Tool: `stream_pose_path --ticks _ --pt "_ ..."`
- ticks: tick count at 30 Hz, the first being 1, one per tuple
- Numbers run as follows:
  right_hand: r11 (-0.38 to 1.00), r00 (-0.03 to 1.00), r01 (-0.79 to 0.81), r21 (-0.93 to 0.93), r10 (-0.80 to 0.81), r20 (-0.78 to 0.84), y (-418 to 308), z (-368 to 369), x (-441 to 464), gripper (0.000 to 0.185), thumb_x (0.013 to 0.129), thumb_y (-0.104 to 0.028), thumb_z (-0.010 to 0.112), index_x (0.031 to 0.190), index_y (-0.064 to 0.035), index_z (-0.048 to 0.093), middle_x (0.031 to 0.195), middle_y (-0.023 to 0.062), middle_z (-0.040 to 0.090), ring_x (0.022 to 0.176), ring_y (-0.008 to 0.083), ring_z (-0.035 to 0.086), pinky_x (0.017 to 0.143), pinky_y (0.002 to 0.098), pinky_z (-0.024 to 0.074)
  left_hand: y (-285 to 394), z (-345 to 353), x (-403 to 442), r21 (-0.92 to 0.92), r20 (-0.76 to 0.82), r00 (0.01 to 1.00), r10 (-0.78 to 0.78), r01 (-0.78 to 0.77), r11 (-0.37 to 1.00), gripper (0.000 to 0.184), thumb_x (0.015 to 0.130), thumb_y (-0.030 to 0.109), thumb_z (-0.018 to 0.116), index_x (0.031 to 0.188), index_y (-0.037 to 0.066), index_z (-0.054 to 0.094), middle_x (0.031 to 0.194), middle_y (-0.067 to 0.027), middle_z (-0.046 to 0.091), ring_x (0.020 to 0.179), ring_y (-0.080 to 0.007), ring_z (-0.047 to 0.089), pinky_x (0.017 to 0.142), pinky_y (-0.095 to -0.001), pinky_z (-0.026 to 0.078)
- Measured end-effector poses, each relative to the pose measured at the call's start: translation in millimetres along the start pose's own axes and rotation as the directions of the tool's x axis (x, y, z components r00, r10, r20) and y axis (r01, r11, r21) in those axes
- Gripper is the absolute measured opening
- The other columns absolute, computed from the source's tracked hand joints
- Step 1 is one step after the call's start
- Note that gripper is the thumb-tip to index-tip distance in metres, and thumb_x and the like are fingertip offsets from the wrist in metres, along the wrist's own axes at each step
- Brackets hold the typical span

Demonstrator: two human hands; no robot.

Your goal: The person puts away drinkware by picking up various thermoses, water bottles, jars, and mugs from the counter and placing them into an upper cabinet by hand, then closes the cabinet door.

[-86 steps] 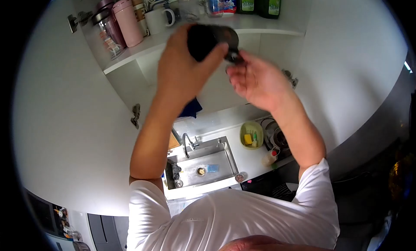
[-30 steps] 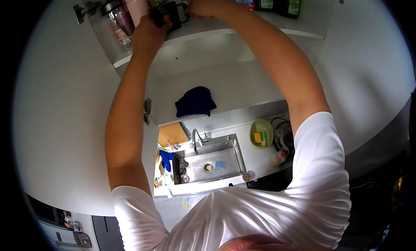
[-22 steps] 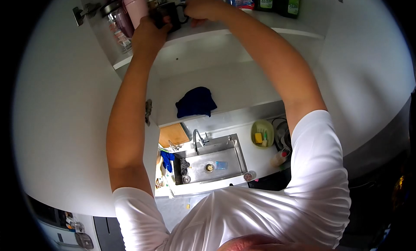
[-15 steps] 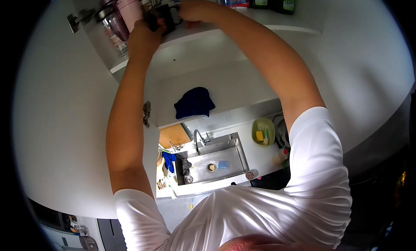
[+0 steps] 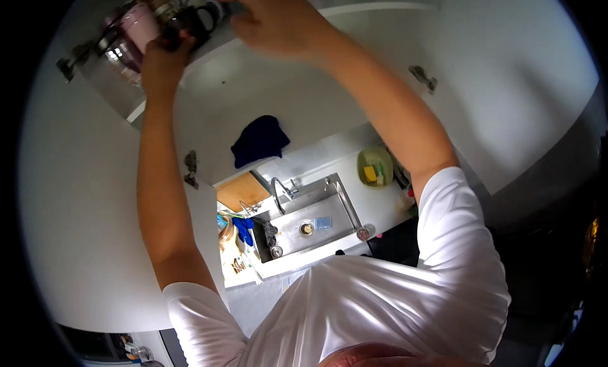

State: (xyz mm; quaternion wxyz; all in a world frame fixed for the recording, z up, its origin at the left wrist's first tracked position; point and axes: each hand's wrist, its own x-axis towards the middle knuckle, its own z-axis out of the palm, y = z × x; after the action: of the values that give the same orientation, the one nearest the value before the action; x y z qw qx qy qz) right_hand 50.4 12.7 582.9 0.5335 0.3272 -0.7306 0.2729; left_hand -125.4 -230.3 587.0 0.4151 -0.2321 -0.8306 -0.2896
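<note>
High on the cabinet shelf [image 5: 373, 7], my left hand [image 5: 164, 66] is closed around the lower left side of a black mug [image 5: 195, 26], whose handle points right. A pink tumbler [image 5: 139, 26] and a clear dark-lidded bottle [image 5: 120, 53] stand close to the left of this hand. My right hand [image 5: 275, 18] is in front of the shelf, right of the mug and apart from it. It is smeared by motion, but its index finger and thumb are apart and nothing shows in it.
Open cabinet doors [image 5: 82, 196] flank both arms. A dark blue cloth [image 5: 261, 142] lies on the lower shelf. Below are a steel sink [image 5: 297, 237] with a faucet [image 5: 278, 196], a wooden board [image 5: 244, 193] and a green basin [image 5: 375, 158] holding a yellow sponge.
My right hand has pulled away from beside the mug, toward me. My left hand stays at the mug. The whole view has shifted, so the shelf items appear farther left and higher.
</note>
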Motion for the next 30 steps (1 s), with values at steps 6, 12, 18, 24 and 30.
stream_pose_path --ticks 6,12,18,24,30 --pt "0.901 0.915 -0.383 0.204 0.341 0.216 -87 -44 -188 0.036 0.092 -0.009 0.073 0.128 -0.0098 0.067 0.103 0.0061 0.075 0.068 0.0140 0.067 0.062 0.0282 0.0542 1 -11 -22 0.243 -0.343 0.912 0.225 -0.145 0.959 0.062 0.085 0.064 0.075 0.100 0.003 0.075 0.099 -0.0136 0.076 0.092 -0.0299 0.073 0.081 -0.0397 0.057" --pt "0.500 0.313 -0.854 -0.141 0.711 0.630 -92 -26 -417 0.047 0.097 -0.026 0.068 0.140 -0.0089 0.060 0.116 0.0130 0.073 0.087 0.0277 0.073 0.082 0.0399 0.0563 81 31 -243 -0.466 -0.122 0.938 0.323 -0.342 0.816 0.015 0.099 0.008 0.068 0.110 -0.001 0.068 0.102 -0.0103 0.072 0.089 -0.0168 0.069 0.079 -0.0298 0.057" --pt "0.128 -0.287 -0.745 -0.655 0.825 0.488 -104 -67 -590 0.045 0.095 -0.032 0.068 0.123 0.0030 0.062 0.117 0.0255 0.070 0.110 0.0399 0.068 0.096 0.0479 0.0537 91 79 -423 -0.259 0.965 0.042 0.257 0.032 0.965 0.060 0.089 0.027 0.079 0.139 0.001 0.056 0.117 -0.0231 0.070 0.109 -0.0407 0.068 0.095 -0.0464 0.053" --pt "0.020 -0.404 -0.662 -0.749 0.832 0.379 -95 -84 -654 0.048 0.098 -0.035 0.064 0.122 0.0056 0.062 0.115 0.0278 0.070 0.110 0.0424 0.067 0.094 0.0492 0.0524 66 80 -460 -0.050 0.992 -0.106 0.073 0.203 0.978 0.070 0.092 0.032 0.076 0.147 -0.002 0.048 0.136 -0.0286 0.062 0.126 -0.0409 0.061 0.106 -0.0464 0.049" --pt "0.020 -0.438 -0.736 -0.677 0.748 0.498 -72 -50 -691 0.055 0.095 -0.043 0.067 0.128 0.0014 0.065 0.110 0.0249 0.074 0.103 0.0372 0.072 0.093 0.0454 0.0558 63 102 -469 0.058 0.983 -0.182 -0.027 0.169 0.984 0.070 0.094 0.031 0.075 0.150 -0.002 0.046 0.146 -0.0245 0.057 0.139 -0.0361 0.053 0.113 -0.0457 0.044"
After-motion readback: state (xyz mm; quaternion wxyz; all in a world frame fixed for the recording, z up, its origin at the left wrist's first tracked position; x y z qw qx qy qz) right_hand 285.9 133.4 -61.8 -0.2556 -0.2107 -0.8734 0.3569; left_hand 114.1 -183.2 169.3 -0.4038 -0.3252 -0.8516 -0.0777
